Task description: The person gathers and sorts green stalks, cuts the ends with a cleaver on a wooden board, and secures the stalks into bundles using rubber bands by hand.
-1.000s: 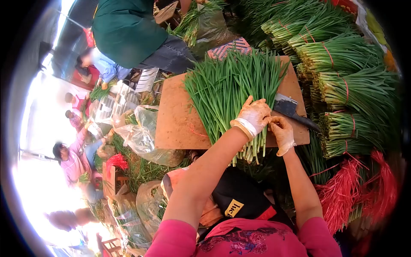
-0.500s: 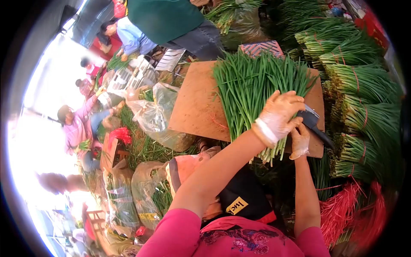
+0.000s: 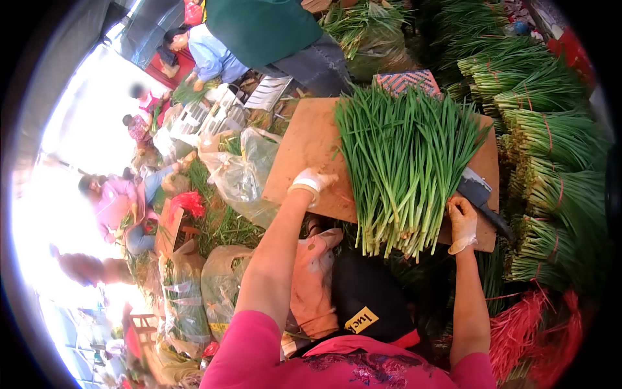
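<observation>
left hand (image 3: 314, 179): gloved, wrist bent inward | right hand (image 3: 462, 222): gloved, fingers (image 3: 458, 206) curled

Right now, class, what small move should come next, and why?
Probably bring the left hand to the left side of the green stalks: they lie loosely fanned on the board, seemingly unbound, the left hand is apart from them, and the right hand is close by their right side.

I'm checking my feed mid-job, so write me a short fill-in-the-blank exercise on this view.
1. The long stalks on the brown board are coloured ____.
2. The left hand and right hand wear thin ____.
3. Of the two hands, the knife lies nearer the ____ one.

Missing words: green; gloves; right.
</observation>
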A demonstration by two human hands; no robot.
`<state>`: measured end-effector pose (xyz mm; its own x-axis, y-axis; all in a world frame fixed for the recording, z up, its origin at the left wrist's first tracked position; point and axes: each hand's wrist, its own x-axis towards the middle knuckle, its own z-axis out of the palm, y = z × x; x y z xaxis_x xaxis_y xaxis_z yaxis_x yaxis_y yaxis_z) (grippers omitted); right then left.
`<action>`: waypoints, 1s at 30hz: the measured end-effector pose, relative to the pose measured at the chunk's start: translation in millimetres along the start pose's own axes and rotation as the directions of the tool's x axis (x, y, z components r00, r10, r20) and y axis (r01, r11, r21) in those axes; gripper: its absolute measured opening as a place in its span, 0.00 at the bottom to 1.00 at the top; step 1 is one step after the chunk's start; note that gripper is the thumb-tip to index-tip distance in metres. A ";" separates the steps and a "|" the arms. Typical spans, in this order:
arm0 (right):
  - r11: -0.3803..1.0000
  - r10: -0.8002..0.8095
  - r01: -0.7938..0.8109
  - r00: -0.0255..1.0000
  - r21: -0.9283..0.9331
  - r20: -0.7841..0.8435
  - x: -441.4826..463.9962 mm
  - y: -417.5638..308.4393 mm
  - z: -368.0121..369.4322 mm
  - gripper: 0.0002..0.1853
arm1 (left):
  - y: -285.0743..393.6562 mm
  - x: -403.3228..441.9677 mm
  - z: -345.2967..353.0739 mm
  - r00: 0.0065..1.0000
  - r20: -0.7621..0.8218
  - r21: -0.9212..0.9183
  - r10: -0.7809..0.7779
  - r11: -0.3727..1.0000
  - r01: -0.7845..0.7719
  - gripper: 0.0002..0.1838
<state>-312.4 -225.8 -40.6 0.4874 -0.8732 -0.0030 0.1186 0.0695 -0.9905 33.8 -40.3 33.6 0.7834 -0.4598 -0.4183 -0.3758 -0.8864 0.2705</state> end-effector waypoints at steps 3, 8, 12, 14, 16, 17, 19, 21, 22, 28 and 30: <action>0.999 0.009 -0.008 1.000 -0.046 0.005 -0.3 -4.6 0.7 0.03 | -0.2 4.3 10.2 0.997 0.059 0.023 0.059 0.998 -0.060 0.23; 0.995 0.014 -0.011 1.000 -0.098 0.024 1.1 -12.2 1.3 0.02 | -1.7 12.9 6.2 0.991 0.135 -0.500 0.001 0.863 0.067 0.10; 0.931 -0.091 0.112 0.993 -0.346 0.077 1.0 -39.5 6.1 0.04 | 47.0 -16.6 -20.1 0.981 0.002 -0.615 0.194 0.774 -0.152 0.04; 0.865 -0.142 0.190 0.980 -0.464 0.137 4.8 -55.5 13.4 0.06 | 71.1 -19.0 -8.5 0.883 -0.140 -0.705 0.447 0.581 -0.406 0.04; 0.840 -0.111 0.169 0.984 -0.516 0.141 8.8 -62.7 23.7 0.05 | 105.9 -33.7 2.0 0.878 -0.200 -0.737 0.434 0.524 -0.427 0.04; 0.817 -0.130 0.199 0.978 -0.542 0.163 10.4 -66.9 29.6 0.05 | 126.6 -45.6 6.5 0.936 -0.170 -0.743 0.309 0.584 -0.327 0.04; 0.703 -0.224 0.338 0.940 -0.625 0.257 14.3 -73.3 43.4 0.05 | 141.2 -58.6 19.2 0.896 -0.138 -0.652 0.423 0.642 -0.404 0.05; 0.650 -0.255 0.402 0.915 -0.645 0.313 15.0 -81.0 56.6 0.05 | 148.4 -72.2 42.0 0.795 -0.355 -0.297 0.493 0.746 -0.596 0.07; 0.668 -0.312 0.445 0.895 -0.597 0.318 16.0 -77.5 60.4 0.03 | 146.3 -80.6 46.6 0.742 -0.421 -0.235 0.522 0.727 -0.645 0.07; 0.985 -0.086 0.084 0.996 0.150 0.004 18.8 -46.1 83.0 0.01 | 129.2 -95.6 48.6 0.616 -0.567 -0.121 0.547 0.685 -0.719 0.04; 0.946 -0.122 0.139 0.990 0.292 -0.077 20.4 -43.7 96.4 0.01 | 127.2 -95.5 46.7 0.620 -0.575 -0.122 0.535 0.692 -0.711 0.04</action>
<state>-224.2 -200.1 15.9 0.4012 -0.9097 0.1074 0.4331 0.0851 -0.8973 -112.0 -111.7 67.5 0.5688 -0.7275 0.3837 -0.7566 -0.2800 0.5908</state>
